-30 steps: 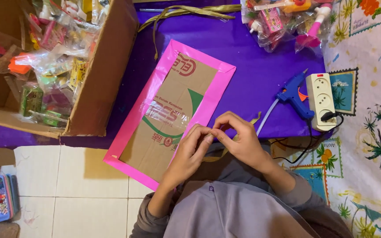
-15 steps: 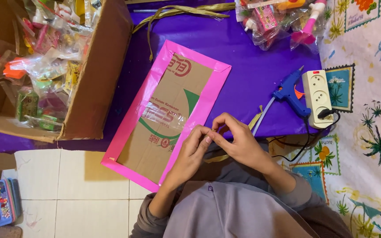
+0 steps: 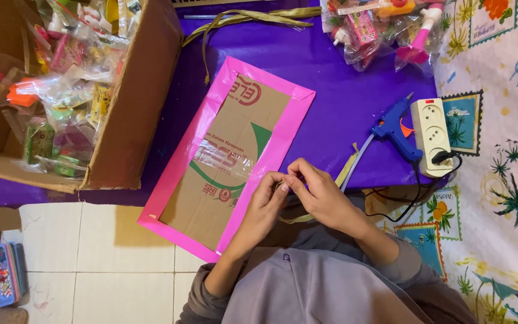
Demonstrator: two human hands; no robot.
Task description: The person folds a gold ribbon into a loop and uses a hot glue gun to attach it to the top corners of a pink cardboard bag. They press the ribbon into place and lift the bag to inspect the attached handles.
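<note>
My left hand [image 3: 263,204] and my right hand [image 3: 316,195] meet fingertip to fingertip over the near right edge of a flat cardboard panel [image 3: 223,159] with a pink border. Both pinch a small piece of a pale olive ribbon strip [image 3: 347,168] between them; the pinched part is mostly hidden by my fingers. The panel lies tilted on a purple sheet [image 3: 331,84], its lower end over the white tiled floor. A patch of clear tape [image 3: 223,157] shines on the middle of the panel.
A blue glue gun [image 3: 395,128] and a white power strip [image 3: 431,135] lie to the right. A big open cardboard box [image 3: 133,102] of wrapped toys stands at left. More packed toys [image 3: 379,27] lie at top right. Olive ribbons [image 3: 247,18] trail along the top. A small blue case [image 3: 4,282] sits at bottom left.
My hands stay pinched together at the same spot on the panel's edge. The view has shifted slightly; nothing else has moved.
</note>
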